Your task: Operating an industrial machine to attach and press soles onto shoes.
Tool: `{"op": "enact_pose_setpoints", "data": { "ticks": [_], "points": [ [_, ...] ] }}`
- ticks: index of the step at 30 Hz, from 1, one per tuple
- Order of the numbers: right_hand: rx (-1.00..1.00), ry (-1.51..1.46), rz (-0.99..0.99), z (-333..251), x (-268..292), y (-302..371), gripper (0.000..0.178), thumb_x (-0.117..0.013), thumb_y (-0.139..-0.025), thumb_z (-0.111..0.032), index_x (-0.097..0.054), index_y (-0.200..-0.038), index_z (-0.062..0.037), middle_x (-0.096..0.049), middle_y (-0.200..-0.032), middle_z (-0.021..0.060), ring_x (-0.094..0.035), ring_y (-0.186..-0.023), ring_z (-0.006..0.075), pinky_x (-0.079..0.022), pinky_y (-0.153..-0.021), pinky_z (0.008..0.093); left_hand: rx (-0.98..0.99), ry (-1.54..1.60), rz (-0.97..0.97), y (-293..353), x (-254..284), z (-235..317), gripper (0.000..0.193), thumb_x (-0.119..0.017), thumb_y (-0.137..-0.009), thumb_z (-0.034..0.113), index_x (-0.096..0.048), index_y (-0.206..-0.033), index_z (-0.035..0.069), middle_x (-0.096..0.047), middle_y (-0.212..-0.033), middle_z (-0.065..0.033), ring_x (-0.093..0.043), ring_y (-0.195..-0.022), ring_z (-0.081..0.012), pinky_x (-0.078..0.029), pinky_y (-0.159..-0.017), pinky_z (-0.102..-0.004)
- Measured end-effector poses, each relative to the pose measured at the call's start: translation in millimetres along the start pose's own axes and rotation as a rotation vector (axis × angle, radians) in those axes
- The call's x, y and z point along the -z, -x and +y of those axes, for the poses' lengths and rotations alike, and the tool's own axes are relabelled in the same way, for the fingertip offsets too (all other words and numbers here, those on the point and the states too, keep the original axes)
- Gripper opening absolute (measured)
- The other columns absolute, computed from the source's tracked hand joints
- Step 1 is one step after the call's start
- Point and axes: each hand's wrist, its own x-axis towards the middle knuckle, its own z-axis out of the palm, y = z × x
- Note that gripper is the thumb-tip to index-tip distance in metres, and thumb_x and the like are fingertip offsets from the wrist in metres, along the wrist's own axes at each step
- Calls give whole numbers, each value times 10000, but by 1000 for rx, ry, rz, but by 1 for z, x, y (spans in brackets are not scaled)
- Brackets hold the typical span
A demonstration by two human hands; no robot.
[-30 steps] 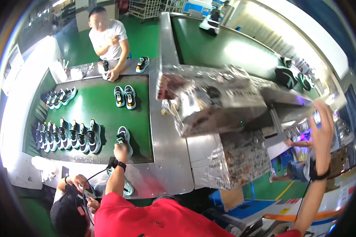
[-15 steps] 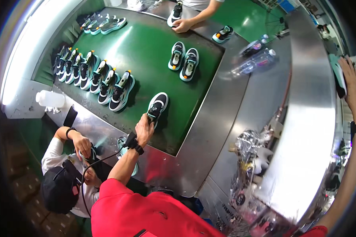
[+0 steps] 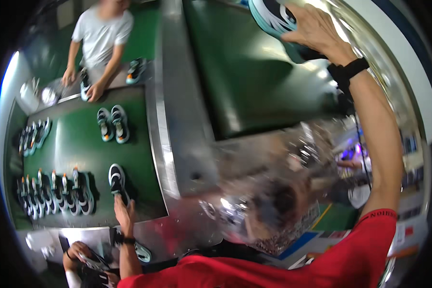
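Note:
My left hand (image 3: 124, 211) is closed around the heel end of a black and white sneaker (image 3: 116, 177) with a pale teal sole, on the green work surface (image 3: 77, 153). Far to the right, my right hand (image 3: 317, 29) grips another sneaker (image 3: 270, 18) with a teal and white sole, over a second dark green surface (image 3: 240, 81). The top edge of the picture cuts off part of that shoe. Beyond my left hand stands a pair of sneakers (image 3: 113, 124). A row of sneakers (image 3: 55, 194) with orange tabs lines the left side.
Between the two green surfaces runs a metal ledge (image 3: 185, 110). Clear plastic wrapping (image 3: 269, 201) lies heaped nearer me. Across the surface, a person in a white shirt (image 3: 103, 33) handles a shoe. Close on my left, a co-worker's hands (image 3: 84, 252) are busy. A lone shoe (image 3: 136, 71) sits at the far edge.
The view has swung to the right, bringing my right hand, its sneaker and the second green surface into fuller sight. My left hand stays on its sneaker.

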Motion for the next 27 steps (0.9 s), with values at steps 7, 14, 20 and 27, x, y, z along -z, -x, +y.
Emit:
{"op": "enact_pose_setpoints", "data": {
  "ticks": [7, 14, 20, 27],
  "points": [
    [-792, -796, 2, -16, 225, 158, 487, -836, -688, -248, -643, -1024, 47, -691, -912, 129, -639, -807, 163, -513, -734, 319, -86, 1032, -1210, 43, 104, 303, 555, -697, -883, 244, -506, -1330, -24, -572, -1298, -198, -530, -1246, -257, -416, -1040, -370],
    [-1054, -661, 274, -101, 305, 391, 543, -872, -631, -253, -637, -1033, 26, -691, -855, 79, -665, -752, 134, -536, -691, 283, -623, 1681, -1224, 102, 132, 520, 1132, -790, -721, 544, -196, -1495, -30, -330, -1505, -197, -327, -1398, -302, -257, -1147, -439],
    [-1613, -522, 354, -204, 358, 552, 657, -740, -778, -280, -481, -1293, 34, -669, -878, 192, -651, -798, 210, -514, -734, 322, -235, 1699, -1887, 270, 136, 571, 535, -658, -894, 146, -437, -1351, -24, -597, -1212, -108, -604, -1083, -208, -468, -968, -342],
    [-2122, -309, 936, -365, 434, 710, 672, -790, -686, -147, -524, -1290, -20, -621, -1141, 103, -573, -1038, 142, -481, -892, 287, -521, 1072, -2144, 488, 161, 553, 372, -621, -931, 120, -557, -1270, -20, -631, -1104, -47, -573, -964, -106, -463, -861, -263]
  ]
}}
